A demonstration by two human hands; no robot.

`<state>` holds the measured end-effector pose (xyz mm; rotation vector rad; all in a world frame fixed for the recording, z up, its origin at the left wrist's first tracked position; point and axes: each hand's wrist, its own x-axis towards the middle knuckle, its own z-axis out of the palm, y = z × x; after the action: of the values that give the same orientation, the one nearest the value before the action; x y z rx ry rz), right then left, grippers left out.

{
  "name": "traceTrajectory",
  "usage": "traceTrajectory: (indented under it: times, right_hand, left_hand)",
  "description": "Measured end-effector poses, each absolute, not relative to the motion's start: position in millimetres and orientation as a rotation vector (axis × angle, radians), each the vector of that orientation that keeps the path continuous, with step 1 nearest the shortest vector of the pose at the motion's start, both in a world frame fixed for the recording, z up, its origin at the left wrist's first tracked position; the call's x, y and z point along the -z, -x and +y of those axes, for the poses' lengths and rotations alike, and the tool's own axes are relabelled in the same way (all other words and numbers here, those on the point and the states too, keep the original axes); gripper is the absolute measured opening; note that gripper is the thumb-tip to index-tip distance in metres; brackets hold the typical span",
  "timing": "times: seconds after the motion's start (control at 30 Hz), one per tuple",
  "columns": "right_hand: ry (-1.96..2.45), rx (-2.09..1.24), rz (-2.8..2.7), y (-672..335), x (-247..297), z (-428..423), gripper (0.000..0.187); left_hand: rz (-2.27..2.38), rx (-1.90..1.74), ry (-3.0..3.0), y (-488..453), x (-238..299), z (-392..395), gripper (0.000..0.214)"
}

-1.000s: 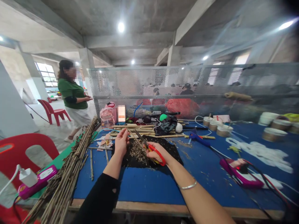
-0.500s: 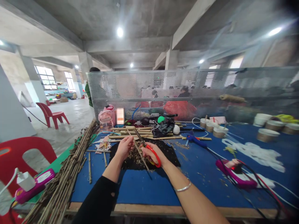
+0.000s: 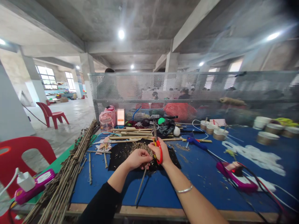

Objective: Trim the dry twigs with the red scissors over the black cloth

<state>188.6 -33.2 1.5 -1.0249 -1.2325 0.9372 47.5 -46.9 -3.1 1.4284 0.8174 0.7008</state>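
My left hand (image 3: 139,159) is closed on a thin twig (image 3: 141,186), whose lower end slants toward the table's front edge. My right hand (image 3: 162,151) grips a pair of scissors (image 3: 159,152) with red handles, the blades pointing up and away from me. Both hands are close together over a black cloth (image 3: 118,154) on the blue table. A heap of small plant cuttings (image 3: 142,146) lies on that cloth, partly hidden behind my left hand.
Long dry stalks (image 3: 66,169) lie bundled along the left edge. Bamboo sticks (image 3: 130,137) lie behind the cloth. A blue glue gun (image 3: 196,142), a purple power strip (image 3: 238,178) and several tubs (image 3: 268,137) are at right. A perforated metal screen (image 3: 201,93) closes the back.
My left hand has come down and toward me, the twig swinging to point at the table's front. My right hand has moved slightly right, turning the scissors upright. A person beyond the screen has moved right.
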Motion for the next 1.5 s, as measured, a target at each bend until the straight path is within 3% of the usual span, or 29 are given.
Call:
traceTrajectory:
  times: [0.27,0.63,1.1,1.5]
  right_hand:
    - [0.893,-1.094,-1.091,-188,0,-32,0.052]
    - [0.988,-0.942,-1.131,-188,4,-28,0.058]
    - [0.949,-1.080,-1.293,-182,3,-36,0.046]
    - [1.091,-0.751,-1.668,-186,13,-33,0.045]
  left_hand:
    - [0.797,-0.745,-1.362,-45,7,-41,0.036]
    - [0.833,-0.807,-1.333,-47,8,-39,0.038]
    - [0.853,-1.013,-1.163,-44,7,-33,0.038]
    - [0.795,-1.450,-0.860,-29,-3,-22,0.042]
